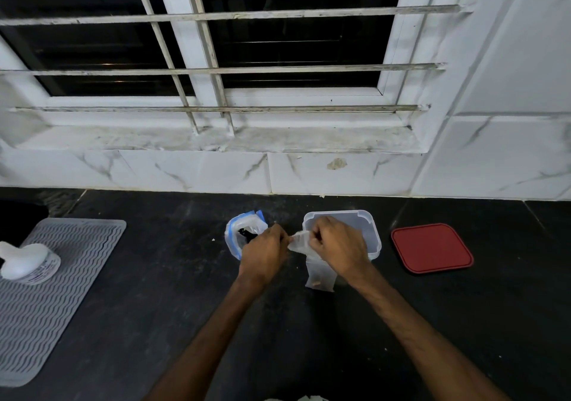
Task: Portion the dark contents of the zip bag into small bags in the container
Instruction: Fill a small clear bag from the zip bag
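Observation:
A clear zip bag (239, 235) with a blue seal stands open on the dark counter, dark contents showing inside. My left hand (264, 254) is right in front of it and pinches one edge of a small clear bag (315, 263). My right hand (335, 243) grips the same small bag at its top, over the near rim of a clear plastic container (369, 230). The small bag hangs down between my hands, with a few brownish bits at its bottom. The inside of the container is mostly hidden by my right hand.
A red lid (431, 247) lies on the counter right of the container. A grey ribbed mat (46, 292) at the left carries a white bottle (26, 264) on its side. A tiled wall and barred window stand behind.

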Demonstrator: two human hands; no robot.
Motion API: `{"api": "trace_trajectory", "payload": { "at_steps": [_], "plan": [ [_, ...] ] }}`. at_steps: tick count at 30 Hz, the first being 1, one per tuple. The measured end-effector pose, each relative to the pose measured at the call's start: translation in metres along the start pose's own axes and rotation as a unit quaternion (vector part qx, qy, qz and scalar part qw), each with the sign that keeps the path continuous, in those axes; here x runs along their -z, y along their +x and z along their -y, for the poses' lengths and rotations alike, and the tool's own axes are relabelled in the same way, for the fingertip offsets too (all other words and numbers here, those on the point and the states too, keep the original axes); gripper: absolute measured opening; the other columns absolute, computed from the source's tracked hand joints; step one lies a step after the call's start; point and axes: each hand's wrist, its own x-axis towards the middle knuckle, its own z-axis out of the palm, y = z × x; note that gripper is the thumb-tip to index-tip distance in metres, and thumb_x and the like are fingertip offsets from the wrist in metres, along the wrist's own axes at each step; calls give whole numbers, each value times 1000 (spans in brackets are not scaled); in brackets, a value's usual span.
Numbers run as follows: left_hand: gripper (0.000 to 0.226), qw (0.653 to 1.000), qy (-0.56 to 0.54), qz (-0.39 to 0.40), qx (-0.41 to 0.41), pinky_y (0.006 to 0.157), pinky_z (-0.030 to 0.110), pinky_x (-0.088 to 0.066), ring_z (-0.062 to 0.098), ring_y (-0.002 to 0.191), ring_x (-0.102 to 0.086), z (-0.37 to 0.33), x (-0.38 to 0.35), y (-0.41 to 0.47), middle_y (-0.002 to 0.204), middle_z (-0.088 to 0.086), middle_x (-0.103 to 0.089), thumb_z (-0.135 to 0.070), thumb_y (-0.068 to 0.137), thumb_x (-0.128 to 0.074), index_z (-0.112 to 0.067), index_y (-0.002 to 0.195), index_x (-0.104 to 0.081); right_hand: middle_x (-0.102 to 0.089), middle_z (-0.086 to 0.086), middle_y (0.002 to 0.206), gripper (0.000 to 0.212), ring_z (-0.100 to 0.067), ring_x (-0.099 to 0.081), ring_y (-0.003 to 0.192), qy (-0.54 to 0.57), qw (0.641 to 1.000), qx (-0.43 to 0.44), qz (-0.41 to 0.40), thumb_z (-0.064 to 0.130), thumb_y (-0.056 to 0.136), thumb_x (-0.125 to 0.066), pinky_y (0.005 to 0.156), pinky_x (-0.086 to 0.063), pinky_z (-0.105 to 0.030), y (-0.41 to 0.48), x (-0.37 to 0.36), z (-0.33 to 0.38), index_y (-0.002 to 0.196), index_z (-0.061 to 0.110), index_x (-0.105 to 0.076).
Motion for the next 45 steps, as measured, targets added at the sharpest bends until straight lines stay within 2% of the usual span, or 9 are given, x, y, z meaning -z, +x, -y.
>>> {"api": "trace_trajectory", "payload": {
  "at_steps": [4,8,14,21,27,32,35,40,45],
  "plan": [
    [20,995,89,-11,-43,65,32,-46,16,80,-62,-12,4,2,97,-2,-63,-33,102,-39,-18,96,-52,-67,-3,115,28,-19,-65,99,-36,998,-36,21,31,99,-46,76,-48,-28,7,6,5,119,14,-55],
    [21,998,41,-20,-38,67,36,-53,14,72,-60,-6,6,4,90,-2,-64,-35,102,-41,-22,88,-50,-66,-6,111,26,-22,-67,96,-18,998,51,41,22,97,-53,77,-51,-32,6,12,13,121,17,-44],
    [21,987,132,-15,-91,64,33,-45,18,91,-57,-7,7,4,105,1,-57,-31,102,-38,-16,103,-52,-60,-7,121,30,-26,-60,108,-187,978,69,64,23,93,-59,80,-51,-36,10,4,8,123,23,-59],
    [10,990,-77,-31,-115,73,32,-50,11,88,-54,-11,-2,3,107,-5,-51,-28,99,-50,-20,98,-56,-71,-1,96,13,-21,-65,89,-26,996,-34,73,28,89,-64,75,-48,-31,22,-3,7,100,24,-70],
    [9,979,-136,-73,-136,78,33,-54,8,93,-59,-5,-8,-9,106,-7,-58,-29,98,-54,-22,102,-58,-71,0,99,22,-22,-66,91,14,995,-32,93,38,87,-66,78,-50,-33,18,-11,-1,102,23,-69],
    [76,979,-174,-33,-99,104,30,-45,9,124,-52,-1,-12,-11,137,-2,-54,-56,80,-69,-22,141,-37,-70,-2,107,53,-24,-65,97,14,993,-5,119,52,78,-71,82,-53,-37,19,-6,-2,124,30,-59],
    [98,983,-138,-24,-123,110,40,-41,16,136,-43,6,-21,-2,147,0,-45,-53,72,-78,-21,149,-26,-72,0,101,43,-19,-66,90,56,990,2,131,52,83,-65,74,-49,-29,20,-4,1,118,27,-67],
    [94,974,-213,-14,-77,105,40,-47,11,130,-49,9,-26,1,143,-4,-49,-22,74,-83,-29,149,-27,-75,0,95,20,-14,-67,83,91,989,6,117,29,92,-62,70,-42,-22,19,-3,2,105,21,-75],
    [74,972,-217,-68,-55,106,28,-44,7,129,-50,4,-21,-2,142,-6,-52,-29,82,-77,-22,145,-39,-73,2,78,21,-11,-64,69,170,975,25,141,33,93,-59,69,-52,-33,16,6,3,89,23,-78]
  ]
}}
